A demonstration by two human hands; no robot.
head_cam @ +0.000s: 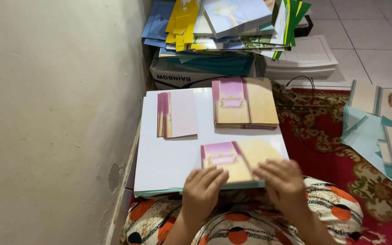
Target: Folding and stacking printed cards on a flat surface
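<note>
A pink and yellow printed card [237, 159] lies at the near edge of a white board [169, 159]. My left hand [203, 190] rests flat on the card's near left corner, fingers together. My right hand [284, 183] presses on its near right corner, fingers spread a little. Behind it sits a thick stack of the same cards [245, 103]. To the left of that stack lies a small pile of folded cards [177, 114] with their pale backs up.
A plain wall [55, 113] closes off the left side. Piles of coloured paper and booklets [223, 25] sit on a cardboard box [182, 78] at the back. A red patterned rug [332, 149] with teal and white sheets [382, 136] lies to the right.
</note>
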